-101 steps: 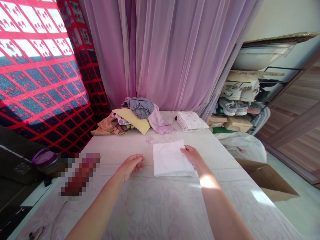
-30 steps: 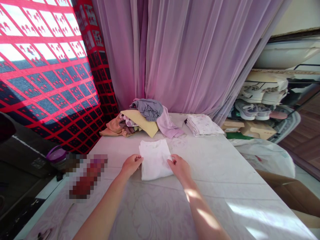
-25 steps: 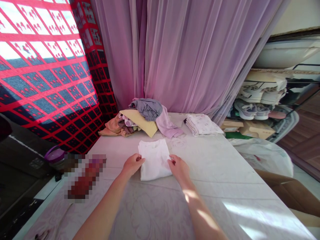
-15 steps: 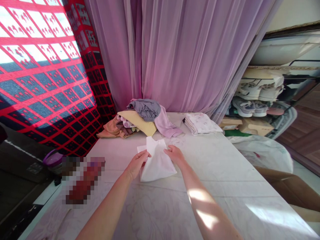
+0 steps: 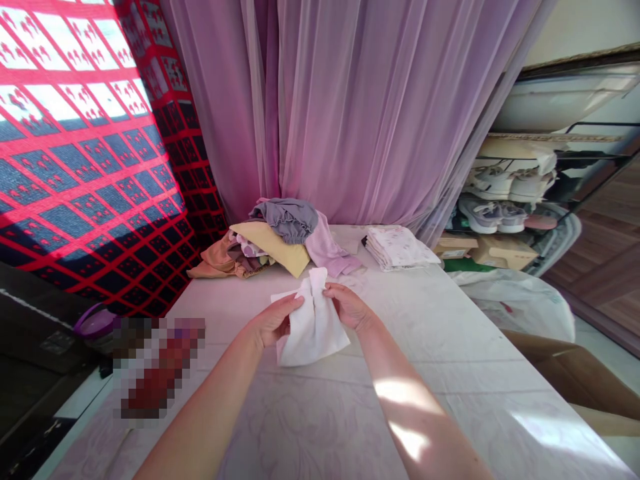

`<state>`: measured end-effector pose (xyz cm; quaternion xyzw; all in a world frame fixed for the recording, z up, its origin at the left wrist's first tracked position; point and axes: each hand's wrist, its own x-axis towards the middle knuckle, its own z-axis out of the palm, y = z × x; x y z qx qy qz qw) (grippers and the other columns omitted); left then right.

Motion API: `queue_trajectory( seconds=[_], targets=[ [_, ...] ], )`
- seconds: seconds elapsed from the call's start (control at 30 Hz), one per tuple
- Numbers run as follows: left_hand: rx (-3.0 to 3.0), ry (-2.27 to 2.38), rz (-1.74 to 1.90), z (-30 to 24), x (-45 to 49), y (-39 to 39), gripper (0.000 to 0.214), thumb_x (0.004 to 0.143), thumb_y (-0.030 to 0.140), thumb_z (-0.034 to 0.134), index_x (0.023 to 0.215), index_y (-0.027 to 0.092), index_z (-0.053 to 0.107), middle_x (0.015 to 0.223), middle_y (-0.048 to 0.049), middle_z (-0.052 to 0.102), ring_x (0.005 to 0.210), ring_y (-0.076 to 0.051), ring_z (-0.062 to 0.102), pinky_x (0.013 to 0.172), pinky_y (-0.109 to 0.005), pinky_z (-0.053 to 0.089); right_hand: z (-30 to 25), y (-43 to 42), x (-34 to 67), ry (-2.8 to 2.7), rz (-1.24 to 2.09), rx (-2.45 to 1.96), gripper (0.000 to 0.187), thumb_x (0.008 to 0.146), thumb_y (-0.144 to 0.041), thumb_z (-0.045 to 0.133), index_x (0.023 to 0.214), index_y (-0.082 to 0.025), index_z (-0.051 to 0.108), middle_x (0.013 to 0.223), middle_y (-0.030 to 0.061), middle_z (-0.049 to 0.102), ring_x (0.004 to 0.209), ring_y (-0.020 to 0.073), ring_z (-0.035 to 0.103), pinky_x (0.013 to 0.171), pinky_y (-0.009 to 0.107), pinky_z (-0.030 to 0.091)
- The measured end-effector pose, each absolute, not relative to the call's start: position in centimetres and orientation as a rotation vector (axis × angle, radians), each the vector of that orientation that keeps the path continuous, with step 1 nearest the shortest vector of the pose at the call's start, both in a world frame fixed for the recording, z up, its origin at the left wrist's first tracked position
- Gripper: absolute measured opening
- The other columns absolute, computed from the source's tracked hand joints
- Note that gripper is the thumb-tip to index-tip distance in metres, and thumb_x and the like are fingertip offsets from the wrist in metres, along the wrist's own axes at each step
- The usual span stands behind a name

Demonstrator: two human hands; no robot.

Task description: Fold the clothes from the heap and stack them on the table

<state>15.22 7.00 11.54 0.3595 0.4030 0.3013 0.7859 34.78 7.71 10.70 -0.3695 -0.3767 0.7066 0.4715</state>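
Purple curtain [image 5: 345, 120] hangs behind everything. Below, pale flowered cover [image 5: 300, 420]. At its far side, loose clothes pile [image 5: 273, 241]; right of that, folded stack [image 5: 403, 248]. White garment [image 5: 316, 327] on cover, nearer me than both, two sides close along middle crease. Left hand [image 5: 275, 319] pinches left side, thumb on top; right hand [image 5: 351, 308] pinches upper right edge. I'd match edges level, keep bottom flat, smooth crease before letting go.
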Motion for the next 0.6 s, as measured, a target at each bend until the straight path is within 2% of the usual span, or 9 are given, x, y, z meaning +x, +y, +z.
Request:
queue_trajectory(
  seconds=[0.2,0.3,0.43,0.5,0.6],
  targets=[
    [0.902,0.906,0.627,14.0,14.1,7.1,0.043,0.062,0.041,0.083,0.096,0.019,0.067,0.084,-0.0014,0.069,0.066,-0.011,0.061,0.06,-0.021,0.05,14.0,8.2,34.4,-0.883,1.546,-0.898,0.023,0.053,-0.028,0.073,0.073,-0.019,0.071,0.071,0.0,0.071,0.07,0.0163,0.061,0.071,0.028,0.047],
    [1.072,1.031,0.723,15.7,12.6,7.5,0.045,0.062,0.046,0.08,0.095,0.019,0.066,0.08,-0.0001,0.068,0.061,-0.008,0.057,0.052,-0.017,0.044,15.7,8.5,35.2,-0.849,1.385,-0.857,0.027,0.053,-0.029,0.073,0.079,-0.021,0.073,0.074,-0.0012,0.072,0.068,0.0137,0.06,0.068,0.027,0.047],
    [1.253,1.245,0.863,18.9,9.8,8.5,0.043,0.068,0.052,0.072,0.095,0.02,0.065,0.092,-0.0029,0.07,0.075,-0.011,0.063,0.052,-0.016,0.042,18.0,9.0,36.9,-0.844,1.116,-0.828,0.027,0.059,-0.032,0.071,0.085,-0.024,0.073,0.078,-0.0031,0.07,0.066,0.0103,0.058,0.061,0.024,0.046],
    [1.347,1.374,0.934,20.8,8.6,9.1,0.039,0.071,0.049,0.068,0.096,0.019,0.065,0.093,-0.0041,0.071,0.08,-0.014,0.065,0.054,-0.017,0.043,19.2,9.5,37.8,-0.857,0.978,-0.866,0.026,0.06,-0.03,0.071,0.085,-0.024,0.073,0.08,-0.0038,0.068,0.066,0.0088,0.056,0.059,0.023,0.046],
    [1.507,1.62,1.075,23.6,7.2,10.2,0.033,0.072,0.038,0.066,0.098,0.018,0.065,0.085,-0.003,0.072,0.074,-0.015,0.066,0.055,-0.02,0.046,20.9,10.7,39.0,-0.892,0.839,-0.907,0.031,0.063,-0.029,0.069,0.093,-0.024,0.073,0.073,-0.0054,0.063,0.064,0.0077,0.054,0.059,0.022,0.049]
  ],
)
